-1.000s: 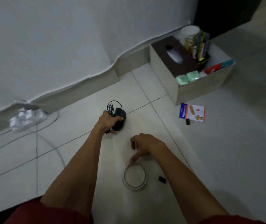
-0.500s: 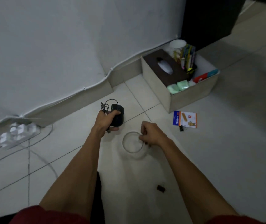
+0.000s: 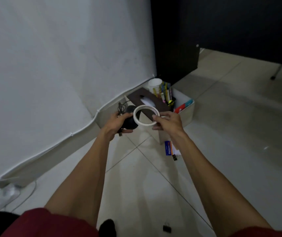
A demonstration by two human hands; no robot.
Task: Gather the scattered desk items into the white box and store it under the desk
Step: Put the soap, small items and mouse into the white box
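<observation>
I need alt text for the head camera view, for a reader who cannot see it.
A person's left hand holds a black mouse and the right hand a white tape ring, both raised before a white box on the floor. A binder clip lies nearer.

- The left hand grips a black mouse with its cable bunched.
- The right hand holds a white tape roll over the white box.
- A binder clip lies on the floor.
</observation>
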